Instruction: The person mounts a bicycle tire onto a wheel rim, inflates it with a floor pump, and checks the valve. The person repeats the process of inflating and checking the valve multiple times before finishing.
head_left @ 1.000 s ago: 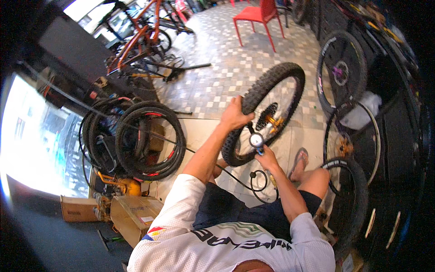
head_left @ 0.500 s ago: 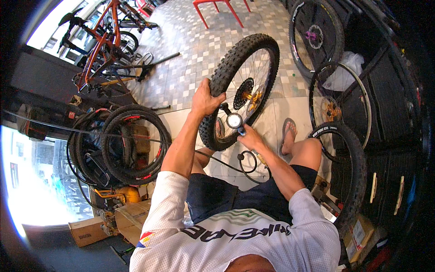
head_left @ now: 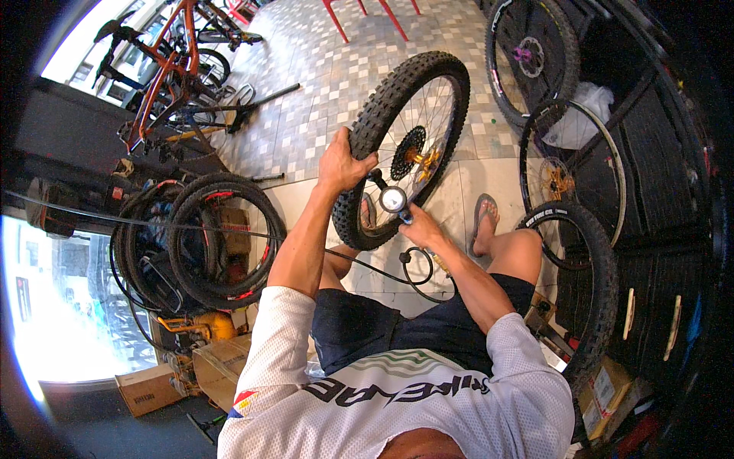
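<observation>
A bicycle wheel (head_left: 382, 103) with a knobby black tyre stands tilted in front of me, between my feet. Its black cassette (head_left: 407, 151) and gold hub (head_left: 428, 162) face right. My left hand (head_left: 342, 162) is closed around the left side of the tyre. Near the rim, my right hand (head_left: 421, 228) grips a tyre inflator (head_left: 393, 200) with a round, white-faced gauge turned up toward me. A black air hose (head_left: 414, 284) loops below that hand and runs off to the left. Where the inflator meets the valve is hard to make out.
Several tyres and wheels (head_left: 178, 264) are piled at the left, near a yellow machine (head_left: 222, 327) and cardboard boxes (head_left: 145, 390). An orange bicycle (head_left: 163, 80) stands far left. More wheels (head_left: 609, 145) and a loose tyre (head_left: 609, 302) lean along the right. Red chair legs (head_left: 394, 19) show at the back.
The whole view has shifted slightly. Both hands keep their hold on the wheel and the inflator, with no other clear change.
</observation>
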A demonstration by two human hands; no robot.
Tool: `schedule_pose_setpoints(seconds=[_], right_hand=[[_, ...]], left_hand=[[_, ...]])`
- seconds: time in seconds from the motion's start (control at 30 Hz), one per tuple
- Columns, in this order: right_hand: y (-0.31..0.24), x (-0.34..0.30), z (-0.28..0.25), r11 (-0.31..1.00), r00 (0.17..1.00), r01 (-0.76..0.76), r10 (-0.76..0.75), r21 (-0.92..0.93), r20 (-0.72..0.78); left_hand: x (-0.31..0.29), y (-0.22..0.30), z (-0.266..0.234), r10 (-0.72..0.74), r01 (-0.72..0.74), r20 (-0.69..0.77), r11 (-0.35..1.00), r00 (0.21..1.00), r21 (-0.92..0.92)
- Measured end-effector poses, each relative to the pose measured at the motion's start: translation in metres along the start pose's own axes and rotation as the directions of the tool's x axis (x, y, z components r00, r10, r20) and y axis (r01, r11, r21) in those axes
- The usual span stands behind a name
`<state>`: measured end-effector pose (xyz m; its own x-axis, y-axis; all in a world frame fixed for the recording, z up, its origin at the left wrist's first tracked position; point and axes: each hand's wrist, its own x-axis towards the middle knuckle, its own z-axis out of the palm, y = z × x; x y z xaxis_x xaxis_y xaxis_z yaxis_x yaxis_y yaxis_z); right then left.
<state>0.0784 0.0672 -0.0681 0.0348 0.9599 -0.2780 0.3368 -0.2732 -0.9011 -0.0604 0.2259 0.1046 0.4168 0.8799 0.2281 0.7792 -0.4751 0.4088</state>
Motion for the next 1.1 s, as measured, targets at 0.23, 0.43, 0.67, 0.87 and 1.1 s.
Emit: schedule_pose_setpoints(seconds=[0.23,0.43,0.67,0.87,1.1], right_hand=[[0.014,0.009,0.006,0.999,0.998,0.044,-0.045,-0.029,-0.051],[0.003,0.003,0.003,1.0,1.0,0.011,-0.011,0.009,-0.003],[0.007,0.005,0.002,0.999,0.999,0.037,-0.038,-0.04,-0.033],[-0.003,0.002,0.0,0.994,1.0,-0.004,0.002,-0.113,-0.02],[0.008,0.004,0.008,0.991,0.987,0.101,-0.112,-0.091,-0.119]], left_hand=[[0.002,0.005,-0.003,0.013,-0.013,-0.001,1.0,1.0,-0.016],[-0.001,0.0,-0.003,-0.013,0.012,0.017,1.0,1.0,0.01],[0.0,0.002,-0.003,0.003,-0.003,0.011,1.0,1.0,-0.004],[-0.003,0.0,-0.004,-0.005,0.005,0.006,1.0,1.0,-0.001],[-0.004,-0.004,-0.003,0.0,0.0,-0.012,1.0,1.0,-0.003]])
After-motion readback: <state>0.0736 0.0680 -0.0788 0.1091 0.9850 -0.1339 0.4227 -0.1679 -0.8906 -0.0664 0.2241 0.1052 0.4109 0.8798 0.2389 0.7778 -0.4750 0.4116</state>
